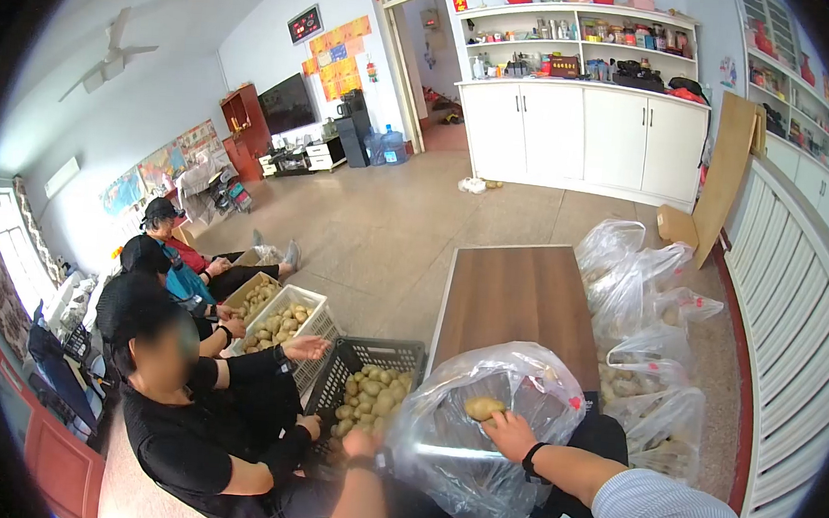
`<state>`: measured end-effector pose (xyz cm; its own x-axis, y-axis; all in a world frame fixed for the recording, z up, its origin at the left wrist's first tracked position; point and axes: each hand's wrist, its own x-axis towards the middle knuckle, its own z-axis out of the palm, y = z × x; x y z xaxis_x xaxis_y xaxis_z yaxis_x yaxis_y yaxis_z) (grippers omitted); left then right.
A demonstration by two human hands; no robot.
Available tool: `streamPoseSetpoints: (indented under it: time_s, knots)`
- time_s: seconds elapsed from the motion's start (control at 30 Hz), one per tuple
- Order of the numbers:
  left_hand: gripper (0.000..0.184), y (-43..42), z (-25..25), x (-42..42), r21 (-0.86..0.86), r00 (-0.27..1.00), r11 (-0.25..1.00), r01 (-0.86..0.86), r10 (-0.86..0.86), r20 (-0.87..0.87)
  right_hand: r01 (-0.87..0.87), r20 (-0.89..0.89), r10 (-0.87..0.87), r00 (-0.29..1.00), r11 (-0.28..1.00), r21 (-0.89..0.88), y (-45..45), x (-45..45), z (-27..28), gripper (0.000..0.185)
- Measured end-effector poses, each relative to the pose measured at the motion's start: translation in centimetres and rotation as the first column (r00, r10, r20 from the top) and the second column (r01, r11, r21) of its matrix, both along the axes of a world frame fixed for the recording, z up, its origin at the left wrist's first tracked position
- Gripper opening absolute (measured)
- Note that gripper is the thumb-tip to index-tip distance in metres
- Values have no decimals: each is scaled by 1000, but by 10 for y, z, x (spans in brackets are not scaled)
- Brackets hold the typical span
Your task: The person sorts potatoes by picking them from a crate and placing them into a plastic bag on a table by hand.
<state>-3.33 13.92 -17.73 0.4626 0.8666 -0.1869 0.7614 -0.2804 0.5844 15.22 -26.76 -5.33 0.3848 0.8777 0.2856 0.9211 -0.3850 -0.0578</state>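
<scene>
My right hand [510, 434] is closed on a potato [485, 409], holding it over the opening of a large clear plastic bag [441, 451]. The bag's mouth is spread wide beside a brown tabletop [517, 284]. My left hand [359, 443] is at the near edge of a black crate [335, 373] of potatoes [373, 394]. It looks smeared and its fingers are hidden, so any hold cannot be made out. A dark band is on each of my wrists.
A co-worker in black [195, 426] sits close on my left, one palm raised over the crate. Two more people sit beyond, by a white crate [321, 320] and another potato crate. Filled plastic bags [659, 369] line the floor to the right, by a white railing [789, 348].
</scene>
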Motion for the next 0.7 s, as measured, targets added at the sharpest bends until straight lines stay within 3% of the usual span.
streamPoseSetpoints:
  time_s: [0.03, 0.07, 0.13, 0.17, 0.2, 0.23, 0.27, 0.33, 0.4, 0.53, 0.6, 0.7]
  knots:
    - [46, 4, -8, 2, 8, 999, 1000, 9, -9, -33, 1, 22, -1, 1000, 1000, 10, -1, 0, -1, 33]
    - [43, 12, -25, 3, -158, 948, 986, -44, 91, 304, 2, 44, -3, 999, 1000, 20, -2, -1, -1, 32]
    - [40, 7, -21, 4, -329, 779, 944, -35, 232, 583, 27, 3, -27, 1000, 1000, -15, -1, -1, 1, 32]
    - [32, 3, -20, 6, -326, 735, 945, -31, 242, 633, 48, -36, -50, 998, 997, -52, -1, -1, 2, 31]
    - [28, -7, -5, 6, -324, 711, 946, -29, 247, 658, 48, -34, -50, 998, 997, -52, 0, -1, 6, 31]
    - [24, -18, 10, 7, -322, 687, 946, -26, 251, 682, 86, -172, -112, 979, 985, -149, 2, -1, 11, 34]
    - [19, -28, 27, 5, -474, 625, 879, 50, 343, 702, 109, -301, -184, 936, 962, -249, 2, -2, 15, 36]
    - [14, -41, 47, 7, -604, 565, 785, 137, 439, 699, 107, -326, -176, 929, 970, -219, -2, -6, 19, 39]
    - [11, -53, 65, 12, -784, 495, 613, 91, 656, 570, 106, -351, -167, 921, 976, -188, -4, -7, 15, 43]
    - [14, -77, 104, 18, -721, 527, 692, 4, 612, 590, 143, -475, -208, 855, 975, -169, 0, -4, -1, 41]
    - [22, -76, 108, 17, -655, 672, 745, 128, 421, 609, 166, -537, -215, 816, 976, -138, 6, 1, -8, 39]
    - [23, -88, 126, 21, -703, 668, 690, 173, 443, 598, 146, -687, -127, 715, 989, -31, 26, 12, -23, 51]
